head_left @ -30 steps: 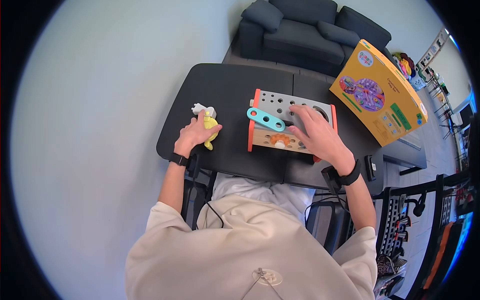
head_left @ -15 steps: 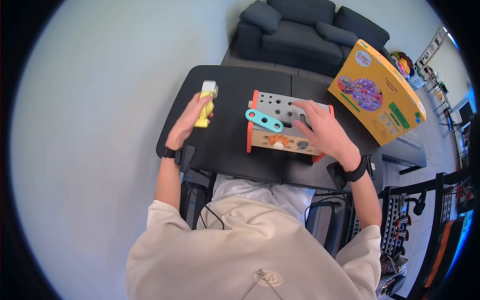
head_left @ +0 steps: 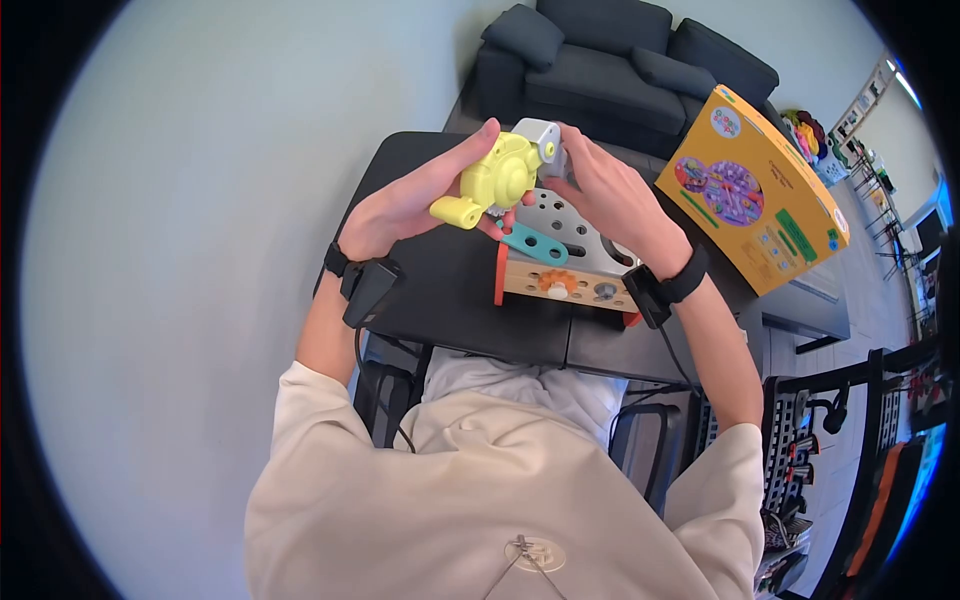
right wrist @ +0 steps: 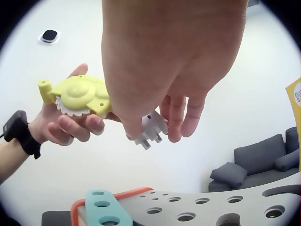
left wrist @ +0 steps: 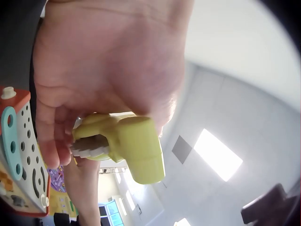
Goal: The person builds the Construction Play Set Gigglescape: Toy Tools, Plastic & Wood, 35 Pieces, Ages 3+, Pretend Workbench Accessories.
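Observation:
A yellow toy circular saw [head_left: 503, 177] is held up over the workbench by my left hand [head_left: 400, 207], the thumb along its top and the fingers beneath. Its toothed grey blade [right wrist: 71, 111] shows underneath in the right wrist view. At the saw's far end is a grey pronged piece [right wrist: 153, 128], pinched by my right hand [head_left: 622, 197]; the palm hides part of the join. Below both hands stands the toy workbench [head_left: 600, 252], its grey top full of holes. A teal strip [head_left: 541, 246] with holes lies across its left corner.
An orange gear [head_left: 557, 284] and a grey knob [head_left: 605, 291] sit on the workbench's front. The black table [head_left: 450, 310] carries the bench. A yellow box [head_left: 765, 190] stands at the right, and a dark sofa [head_left: 600, 85] is beyond the table.
My left hand has picked the saw up from the table and brought it right, above the bench. My right hand has left the bench top and come up to the grey piece.

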Demonstrator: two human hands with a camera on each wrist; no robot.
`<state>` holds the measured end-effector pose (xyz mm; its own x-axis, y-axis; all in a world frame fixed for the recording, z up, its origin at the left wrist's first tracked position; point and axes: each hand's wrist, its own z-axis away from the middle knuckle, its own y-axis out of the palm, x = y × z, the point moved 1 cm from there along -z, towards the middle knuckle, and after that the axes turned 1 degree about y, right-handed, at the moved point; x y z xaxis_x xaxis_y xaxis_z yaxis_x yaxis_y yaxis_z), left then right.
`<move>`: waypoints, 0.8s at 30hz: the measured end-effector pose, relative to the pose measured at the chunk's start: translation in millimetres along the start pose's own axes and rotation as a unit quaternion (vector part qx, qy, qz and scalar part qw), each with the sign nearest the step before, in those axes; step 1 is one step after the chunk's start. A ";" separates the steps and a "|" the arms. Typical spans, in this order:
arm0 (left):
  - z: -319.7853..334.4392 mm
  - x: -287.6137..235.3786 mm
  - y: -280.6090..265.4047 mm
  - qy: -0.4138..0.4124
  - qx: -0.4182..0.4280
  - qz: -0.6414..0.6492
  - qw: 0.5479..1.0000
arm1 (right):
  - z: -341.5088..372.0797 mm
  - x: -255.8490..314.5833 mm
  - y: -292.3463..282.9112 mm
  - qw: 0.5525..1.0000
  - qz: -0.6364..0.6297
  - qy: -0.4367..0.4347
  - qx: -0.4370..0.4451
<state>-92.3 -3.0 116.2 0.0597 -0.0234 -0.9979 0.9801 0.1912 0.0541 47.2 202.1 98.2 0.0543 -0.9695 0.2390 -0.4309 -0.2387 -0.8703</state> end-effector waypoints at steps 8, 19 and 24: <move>-21.4 18.3 -15.2 0.014 0.014 -0.004 1.000 | -13.7 -18.6 30.9 0.960 -0.190 0.142 0.151; -36.5 28.6 -15.2 0.010 -0.018 -0.134 0.991 | -10.7 -36.0 50.7 0.947 -0.253 0.137 0.144; -38.6 23.2 -6.9 0.025 -0.062 -0.211 0.975 | -9.4 -38.5 54.0 0.961 -0.209 0.109 0.145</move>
<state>-105.0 33.0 91.3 -0.3568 -0.0782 -0.9309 0.8846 0.2919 -0.3636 13.4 227.1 46.1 -0.0364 -0.7581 0.6512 -0.1410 -0.6412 -0.7543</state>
